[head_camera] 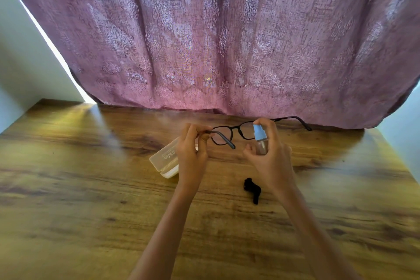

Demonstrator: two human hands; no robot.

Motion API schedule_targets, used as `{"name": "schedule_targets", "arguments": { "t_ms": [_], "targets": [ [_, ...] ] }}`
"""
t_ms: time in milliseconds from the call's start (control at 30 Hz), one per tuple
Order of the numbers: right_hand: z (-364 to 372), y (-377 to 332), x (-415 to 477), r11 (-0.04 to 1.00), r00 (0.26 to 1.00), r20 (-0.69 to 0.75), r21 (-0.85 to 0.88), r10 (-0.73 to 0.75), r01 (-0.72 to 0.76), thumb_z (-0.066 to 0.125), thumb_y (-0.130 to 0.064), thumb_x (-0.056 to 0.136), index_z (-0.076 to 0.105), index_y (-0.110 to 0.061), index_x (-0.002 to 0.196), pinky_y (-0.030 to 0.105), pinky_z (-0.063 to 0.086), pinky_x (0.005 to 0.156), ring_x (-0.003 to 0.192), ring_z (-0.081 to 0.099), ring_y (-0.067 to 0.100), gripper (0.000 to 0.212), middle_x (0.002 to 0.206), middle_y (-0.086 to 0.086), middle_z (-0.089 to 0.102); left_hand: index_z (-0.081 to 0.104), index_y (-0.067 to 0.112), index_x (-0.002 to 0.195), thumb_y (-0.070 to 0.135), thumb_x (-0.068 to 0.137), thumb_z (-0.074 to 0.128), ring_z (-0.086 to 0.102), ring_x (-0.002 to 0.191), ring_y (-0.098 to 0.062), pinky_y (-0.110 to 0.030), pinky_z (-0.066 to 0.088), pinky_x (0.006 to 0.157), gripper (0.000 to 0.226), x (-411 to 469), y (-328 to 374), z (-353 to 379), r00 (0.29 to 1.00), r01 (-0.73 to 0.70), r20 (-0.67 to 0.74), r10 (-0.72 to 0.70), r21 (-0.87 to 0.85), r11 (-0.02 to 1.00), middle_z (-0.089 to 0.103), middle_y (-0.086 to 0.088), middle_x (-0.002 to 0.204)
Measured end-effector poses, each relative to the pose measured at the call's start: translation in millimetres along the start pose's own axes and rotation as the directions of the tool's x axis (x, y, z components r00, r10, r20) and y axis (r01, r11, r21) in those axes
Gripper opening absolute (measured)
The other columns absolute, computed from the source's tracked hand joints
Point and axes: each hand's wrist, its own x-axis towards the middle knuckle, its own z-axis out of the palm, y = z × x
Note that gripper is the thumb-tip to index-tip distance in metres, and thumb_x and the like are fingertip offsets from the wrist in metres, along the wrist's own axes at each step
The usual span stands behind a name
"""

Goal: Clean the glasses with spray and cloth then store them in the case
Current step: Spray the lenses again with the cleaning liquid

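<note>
I hold the glasses (229,130) up over the table (91,188) with my left hand (192,154), its fingertips pinched on the frame at the hinge where one arm folds out toward me. My right hand (270,157) is wrapped around the spray (260,140), the forefinger curled over the blue cap, nozzle close to the lens on that side. This looks like the spraying step, early in the job. To do it well I would keep the nozzle squared to the lens and just off it, press in one short push so only a light mist lands, then turn the frame with the left hand to wet the other lens and the back faces. The pinch should stay on the frame, not the lens, so I leave no prints. The cloth (251,188), a dark crumpled scrap, lies on the table near my right wrist, ready for wiping. The case (164,160) sits shut on the table behind my left hand, so it needs opening later.
</note>
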Motion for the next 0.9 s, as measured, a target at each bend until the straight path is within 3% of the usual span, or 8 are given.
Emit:
{"name": "schedule_targets", "arguments": {
  "t_ms": [100,200,333,533,633,767,833,900],
  "targets": [
    [2,1,1,1.000,0.999,0.027,0.000,-0.021,0.021,0.077,-0.018,0.078,0.048,-0.025,0.118,0.016,0.033,0.038,0.042,0.036,0.009,0.050,0.052,-0.005,0.039,0.061,0.009,0.090,0.014,0.088,0.048,0.054,0.080,-0.004,-0.023,0.045,0.070,0.014,0,0,1,1.000,-0.001,-0.008,0.001,-0.002,1.000,0.055,0.010,0.085],
    [4,0,-2,1.000,1.000,-0.020,-0.016,-0.020,0.020,0.075,-0.008,0.077,0.051,-0.023,0.116,0.011,0.033,0.042,0.042,0.038,0.009,0.048,0.051,-0.006,0.042,0.060,0.016,0.091,0.013,0.086,0.048,0.054,0.081,0.000,-0.021,0.045,0.070,0.013,1,1,1,1.000,-0.002,-0.020,0.002,-0.004,1.000,0.053,0.022,0.087],
    [5,-1,-5,0.999,0.998,-0.061,0.034,-0.002,0.004,0.071,0.001,0.075,0.054,-0.016,0.115,0.007,0.035,0.046,0.046,0.048,0.004,0.047,0.048,-0.013,0.040,0.059,0.014,0.091,0.011,0.087,0.048,0.055,0.081,-0.005,-0.029,0.049,0.070,0.012,0,-2,2,1.000,0.010,-0.018,-0.011,-0.010,1.000,0.053,0.019,0.089],
    [5,27,-15,0.997,0.999,-0.050,0.076,0.011,-0.007,0.055,-0.001,0.084,0.049,-0.016,0.122,0.013,0.029,0.039,0.040,0.038,0.008,0.042,0.049,-0.011,0.035,0.058,0.011,0.089,0.009,0.087,0.052,0.051,0.079,-0.007,-0.029,0.045,0.070,0.007,-3,-4,4,0.997,0.068,-0.030,-0.068,0.025,0.997,0.050,0.019,0.086],
    [5,59,-26,0.994,0.990,-0.090,0.028,0.107,-0.105,0.042,-0.013,0.087,0.041,-0.018,0.129,0.019,0.031,0.041,0.040,0.037,0.010,0.042,0.053,-0.008,0.039,0.058,0.012,0.089,0.008,0.086,0.050,0.051,0.080,-0.006,-0.024,0.044,0.070,0.009,-4,-5,3,0.995,0.088,-0.039,-0.087,0.023,0.996,0.051,0.019,0.086],
    [5,100,-37,0.962,0.966,-0.053,0.112,0.254,-0.247,0.044,-0.017,0.099,0.019,-0.016,0.144,0.022,0.044,0.047,0.050,0.053,0.021,0.052,0.065,0.010,0.053,0.058,0.012,0.089,0.000,0.085,0.050,0.052,0.078,-0.008,-0.021,0.043,0.071,0.014,-4,-6,3,0.993,0.111,-0.042,-0.110,0.028,0.993,0.052,0.018,0.086],
    [6,111,-41,0.949,0.951,-0.065,0.107,0.303,-0.295,0.050,-0.017,0.097,0.022,-0.012,0.142,0.027,0.048,0.052,0.056,0.059,0.022,0.053,0.069,0.006,0.056,0.058,0.011,0.089,-0.002,0.086,0.052,0.052,0.079,-0.009,-0.019,0.043,0.071,0.015,-4,-6,4,0.992,0.119,-0.040,-0.117,0.029,0.993,0.053,0.016,0.086],
    [7,118,-44,0.936,0.932,-0.092,0.068,0.351,-0.346,0.057,-0.018,0.095,0.038,-0.005,0.128,0.025,0.043,0.055,0.063,0.057,0.023,0.041,0.073,-0.002,0.054,0.058,0.011,0.088,-0.004,0.086,0.053,0.053,0.080,-0.008,-0.017,0.042,0.071,0.017,-4,-7,5,0.992,0.118,-0.041,-0.117,0.027,0.993,0.054,0.013,0.087]
  ]
}}
